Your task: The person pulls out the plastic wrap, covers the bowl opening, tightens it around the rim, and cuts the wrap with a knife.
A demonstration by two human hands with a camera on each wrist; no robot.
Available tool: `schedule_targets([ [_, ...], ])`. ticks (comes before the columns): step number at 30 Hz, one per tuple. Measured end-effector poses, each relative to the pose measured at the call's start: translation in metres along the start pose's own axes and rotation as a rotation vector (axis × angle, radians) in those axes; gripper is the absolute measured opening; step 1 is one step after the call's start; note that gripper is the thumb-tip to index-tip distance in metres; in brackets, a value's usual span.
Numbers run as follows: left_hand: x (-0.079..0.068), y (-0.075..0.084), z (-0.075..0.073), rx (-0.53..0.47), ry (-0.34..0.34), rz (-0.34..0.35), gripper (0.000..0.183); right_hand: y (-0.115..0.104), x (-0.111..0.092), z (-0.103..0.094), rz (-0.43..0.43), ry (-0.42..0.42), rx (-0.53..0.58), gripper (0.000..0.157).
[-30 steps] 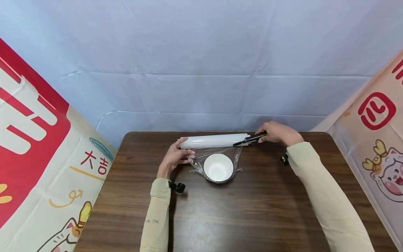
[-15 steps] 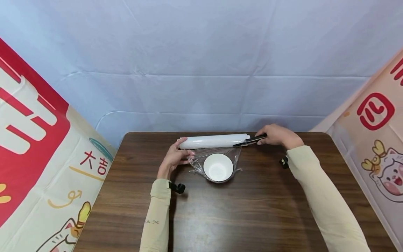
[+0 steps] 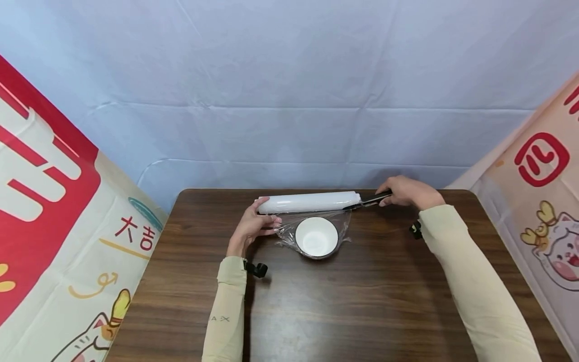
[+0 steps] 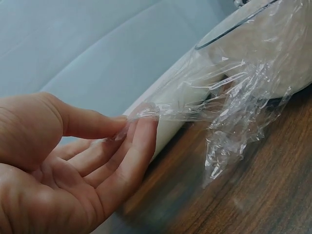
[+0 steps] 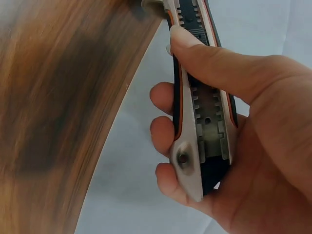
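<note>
over grained wood point(image 3: 307, 306), the left hand point(image 4: 73, 165) pinches crinkled clear film point(image 4: 234, 117), the right hand point(image 5: 263, 117) grips a notched metal cutter point(image 5: 207, 114).

Softly lit, dimmer in wrist views.
Shines off the tabletop point(image 3: 294, 317), glints along plastic film point(image 4: 231, 124), blurs over tabletop shadows in the right wrist view.

You wear long sleeves of pale cream cloth. The left sleeve point(image 3: 224, 322) bears a small dark marking point(image 3: 220, 319) (its letters are too small for reading); the right sleeve point(image 3: 477, 286) has the same colour. Near your bare left hand point(image 3: 250, 224) and right hand point(image 3: 410, 192) sits, at each cuff, a black device point(image 3: 257, 270).
</note>
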State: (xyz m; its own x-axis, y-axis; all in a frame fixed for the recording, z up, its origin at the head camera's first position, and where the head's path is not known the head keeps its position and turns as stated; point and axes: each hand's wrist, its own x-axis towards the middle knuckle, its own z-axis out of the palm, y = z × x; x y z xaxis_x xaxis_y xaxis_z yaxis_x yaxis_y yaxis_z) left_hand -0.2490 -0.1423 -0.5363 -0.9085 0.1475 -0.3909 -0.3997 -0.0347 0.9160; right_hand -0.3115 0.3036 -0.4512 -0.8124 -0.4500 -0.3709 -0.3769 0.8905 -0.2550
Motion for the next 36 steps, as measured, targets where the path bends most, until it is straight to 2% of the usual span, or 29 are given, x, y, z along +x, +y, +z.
schedule_targets([
  [7, -0.002, 0.002, -0.001, 0.0, -0.003, -0.002, 0.076, 0.014, -0.008, 0.002, 0.025, -0.015, 0.016, 0.034],
  [10, -0.002, 0.001, -0.002, 0.008, -0.008, -0.001, 0.077, 0.019, -0.013, 0.006, 0.017, -0.01, 0.01, 0.031],
  [14, 0.0, 0.001, -0.002, 0.025, 0.003, 0.001, 0.079, 0.027, -0.021, 0.014, -0.009, 0.012, 0.056, 0.029],
  [19, 0.001, 0.0, 0.001, 0.042, 0.013, 0.004, 0.079, 0.037, -0.041, 0.028, -0.004, 0.112, 0.149, 0.036],
  [22, 0.001, 0.0, 0.002, 0.057, 0.02, 0.004, 0.076, 0.038, -0.055, 0.044, 0.059, 0.209, 0.223, 0.045],
  [24, 0.0, 0.0, 0.001, 0.061, 0.025, 0.0, 0.075, 0.035, -0.062, 0.059, 0.105, 0.303, 0.281, 0.049],
  [26, -0.001, 0.0, 0.0, 0.069, 0.024, -0.004, 0.073, 0.03, -0.068, 0.076, 0.144, 0.404, 0.342, 0.05],
  [29, -0.002, -0.002, -0.002, 0.07, 0.018, -0.007, 0.071, 0.02, -0.077, 0.103, 0.195, 0.502, 0.44, 0.053],
  [33, -0.002, -0.004, -0.004, 0.062, 0.014, -0.005, 0.07, 0.002, -0.086, 0.133, 0.244, 0.563, 0.554, 0.053],
  [36, -0.001, -0.004, -0.004, 0.056, 0.013, -0.004, 0.07, -0.012, -0.091, 0.145, 0.258, 0.589, 0.65, 0.052],
])
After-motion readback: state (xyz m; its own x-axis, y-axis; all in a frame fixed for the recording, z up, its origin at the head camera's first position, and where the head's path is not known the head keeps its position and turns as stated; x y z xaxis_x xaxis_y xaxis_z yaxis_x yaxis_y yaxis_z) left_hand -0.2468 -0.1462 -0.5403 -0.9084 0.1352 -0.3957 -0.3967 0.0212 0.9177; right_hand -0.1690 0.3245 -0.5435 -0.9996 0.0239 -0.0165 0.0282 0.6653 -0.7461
